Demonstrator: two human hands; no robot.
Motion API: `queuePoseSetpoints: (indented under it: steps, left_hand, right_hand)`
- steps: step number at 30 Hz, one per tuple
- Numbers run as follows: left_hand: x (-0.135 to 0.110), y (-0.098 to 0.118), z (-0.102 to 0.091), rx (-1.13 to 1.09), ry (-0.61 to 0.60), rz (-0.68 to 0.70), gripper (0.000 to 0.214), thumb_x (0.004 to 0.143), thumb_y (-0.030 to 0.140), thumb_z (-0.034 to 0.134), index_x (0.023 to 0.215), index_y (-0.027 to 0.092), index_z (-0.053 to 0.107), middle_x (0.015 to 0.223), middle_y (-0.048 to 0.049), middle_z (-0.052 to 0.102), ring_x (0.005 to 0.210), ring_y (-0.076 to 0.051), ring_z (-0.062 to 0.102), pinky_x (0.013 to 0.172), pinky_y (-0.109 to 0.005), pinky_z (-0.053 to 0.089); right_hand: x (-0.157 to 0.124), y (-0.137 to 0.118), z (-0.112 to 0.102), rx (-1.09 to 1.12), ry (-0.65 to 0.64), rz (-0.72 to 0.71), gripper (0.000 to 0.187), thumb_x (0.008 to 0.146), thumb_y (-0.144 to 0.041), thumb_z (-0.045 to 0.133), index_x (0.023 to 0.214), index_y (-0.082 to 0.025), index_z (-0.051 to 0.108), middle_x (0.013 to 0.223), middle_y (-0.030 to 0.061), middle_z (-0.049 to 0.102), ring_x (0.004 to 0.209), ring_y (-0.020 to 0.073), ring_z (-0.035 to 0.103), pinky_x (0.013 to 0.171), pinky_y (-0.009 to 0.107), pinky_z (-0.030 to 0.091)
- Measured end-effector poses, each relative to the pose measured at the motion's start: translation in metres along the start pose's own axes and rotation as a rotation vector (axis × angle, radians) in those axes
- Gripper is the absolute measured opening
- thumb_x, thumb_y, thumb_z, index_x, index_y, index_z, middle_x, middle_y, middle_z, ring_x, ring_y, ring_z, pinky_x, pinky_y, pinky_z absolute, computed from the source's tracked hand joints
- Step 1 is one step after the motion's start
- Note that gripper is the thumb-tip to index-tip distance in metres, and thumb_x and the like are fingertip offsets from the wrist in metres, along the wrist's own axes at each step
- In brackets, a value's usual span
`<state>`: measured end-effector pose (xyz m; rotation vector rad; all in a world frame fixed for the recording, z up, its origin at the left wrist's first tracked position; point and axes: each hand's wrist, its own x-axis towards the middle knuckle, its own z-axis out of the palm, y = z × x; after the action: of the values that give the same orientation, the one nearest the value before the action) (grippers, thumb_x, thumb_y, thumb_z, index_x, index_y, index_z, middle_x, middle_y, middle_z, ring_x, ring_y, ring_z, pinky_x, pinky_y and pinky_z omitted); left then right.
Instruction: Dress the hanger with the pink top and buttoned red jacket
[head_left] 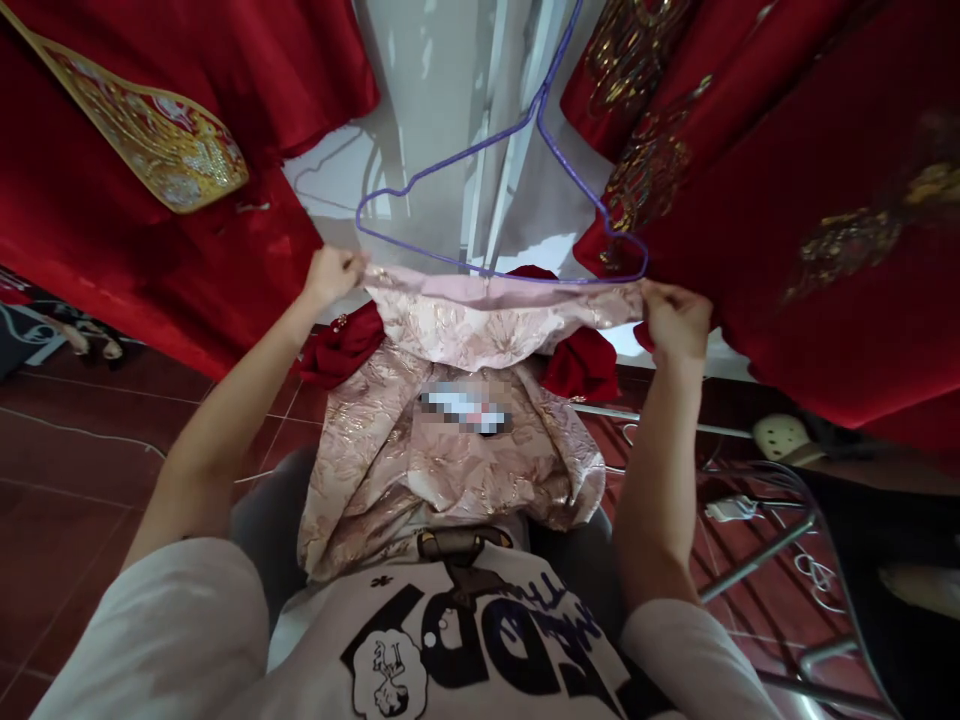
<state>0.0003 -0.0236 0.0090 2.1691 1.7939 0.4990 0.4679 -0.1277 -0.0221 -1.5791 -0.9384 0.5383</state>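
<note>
You hold the pink garment across the center of the frame, its upper edge drawn out between your two hands and the rest of it spread down over your lap. Its cloth is a pale, dusty pink with a slight sheen, worked all over in a raised leafy or floral pattern picked out in gold that glints where light catches it. Along the top edge a plainer, smoother pink inner face shows, and below it the front sags in a shallow curve, paler than the folds beneath. Lower down, toward the center left and center right of the frame, the cloth creases into deep, shadowed folds; a small patch in the middle is pixelated, so you cannot tell what is there. Your left hand, left of center, pinches one end of the edge between thumb and curled fingers; your right hand, right of center, pinches the other end with the fingers bent over. Bunched red cloth shows just beside the garment on both sides, with small beads on the left bunch; whether it is joined to the pink is unclear. A purple hanger hangs at upper center, its bottom bar overlapping the garment's top edge in view.
</note>
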Motion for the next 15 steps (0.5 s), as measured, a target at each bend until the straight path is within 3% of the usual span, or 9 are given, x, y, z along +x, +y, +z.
queuePoseSetpoints:
  steps: [2,4,6,8,11,13,15]
  left_hand:
    - [-0.016,0.001,0.012,0.093,-0.095,0.09,0.049,0.103,0.05,0.048,0.062,0.024,0.045,0.054,0.0,0.043,0.065,-0.018,0.042,0.069,-0.034,0.027]
    - [-0.03,0.015,0.021,0.174,-0.184,0.273,0.041,0.1,0.044,0.053,0.065,0.023,0.053,0.059,-0.0022,0.054,0.065,-0.02,0.05,0.069,-0.034,0.031]
    - [-0.041,0.042,0.028,0.214,-0.265,0.48,0.043,0.104,0.045,0.051,0.068,0.024,0.06,0.066,-0.0045,0.063,0.067,-0.021,0.059,0.07,-0.034,0.037]
    - [-0.044,0.077,0.034,0.18,-0.261,0.693,0.041,0.108,0.042,0.05,0.076,0.023,0.069,0.082,-0.0067,0.073,0.077,-0.022,0.068,0.077,-0.035,0.047]
    - [-0.031,0.126,0.047,0.066,-0.082,0.925,0.028,0.108,0.032,0.057,0.096,0.02,0.079,0.134,-0.0116,0.073,0.123,-0.027,0.069,0.109,-0.04,0.05]
    - [-0.017,0.149,0.062,0.077,0.043,0.936,0.024,0.106,0.028,0.062,0.097,0.018,0.082,0.142,-0.0139,0.069,0.136,-0.033,0.062,0.121,-0.05,0.045]
    - [-0.008,0.16,0.08,0.159,0.089,0.901,0.024,0.105,0.025,0.063,0.096,0.016,0.083,0.131,-0.0166,0.072,0.133,-0.036,0.064,0.122,-0.058,0.043]
  right_hand:
    - [-0.012,0.009,-0.008,-0.057,-0.182,0.12,0.019,0.074,-0.031,0.081,0.067,-0.025,0.065,0.084,0.0105,0.076,0.088,0.0263,0.068,0.09,0.044,0.054]
    - [-0.023,0.008,-0.014,-0.097,-0.371,0.144,0.025,0.064,-0.036,0.091,0.065,-0.023,0.07,0.077,0.0102,0.075,0.082,0.0255,0.066,0.083,0.043,0.054]
    - [-0.033,-0.003,-0.018,-0.133,-0.548,0.034,0.033,0.062,-0.048,0.093,0.072,-0.023,0.074,0.08,0.0085,0.076,0.08,0.0232,0.065,0.081,0.04,0.054]
    - [-0.045,-0.02,-0.02,-0.162,-0.645,-0.159,0.04,0.072,-0.062,0.086,0.084,-0.025,0.076,0.087,0.0063,0.076,0.082,0.0216,0.065,0.084,0.04,0.055]
    - [-0.065,-0.045,-0.021,-0.194,-0.598,-0.357,0.036,0.089,-0.061,0.073,0.095,-0.026,0.073,0.095,0.0071,0.076,0.088,0.023,0.069,0.088,0.041,0.057]
    - [-0.078,-0.057,-0.022,-0.192,-0.511,-0.445,0.028,0.095,-0.054,0.067,0.099,-0.026,0.07,0.107,0.0095,0.078,0.099,0.0247,0.072,0.094,0.043,0.057]
    - [-0.084,-0.061,-0.021,-0.167,-0.377,-0.554,0.021,0.099,-0.048,0.063,0.1,-0.027,0.067,0.119,0.0114,0.078,0.113,0.0261,0.074,0.103,0.044,0.056]
